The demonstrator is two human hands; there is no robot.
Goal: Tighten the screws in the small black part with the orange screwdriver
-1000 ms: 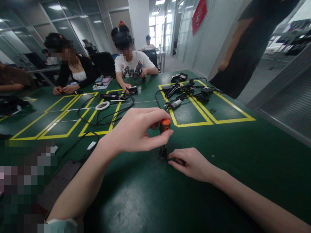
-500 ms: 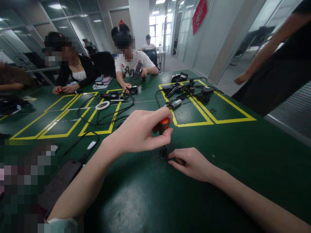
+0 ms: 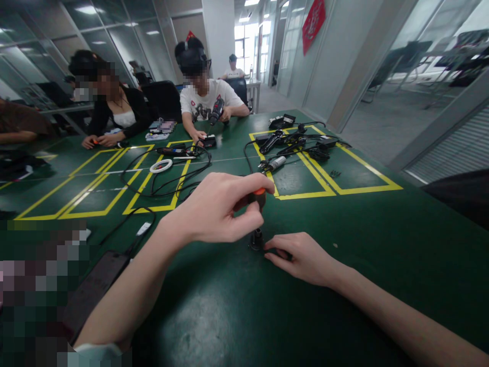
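Observation:
My left hand (image 3: 217, 209) is closed around the orange-and-black handle of a screwdriver (image 3: 259, 195) that stands upright on a small black part (image 3: 255, 239) on the green table (image 3: 382, 244). My right hand (image 3: 301, 257) rests flat on the table just right of that part, its fingertips pressed against the part's base. The screwdriver's shaft is mostly hidden behind my left fingers.
Yellow-taped rectangles mark the table. One at the far right holds black tools and cables (image 3: 298, 142). A white tape ring (image 3: 161, 166) and looping cables lie mid-left. A dark flat device (image 3: 91, 290) lies near left. Two seated people work across the table, one holding a drill (image 3: 216, 112).
My left fingers have rolled round the screwdriver handle, covering more of its orange cap. The standing person at the right has walked out of view. My right hand has stayed still.

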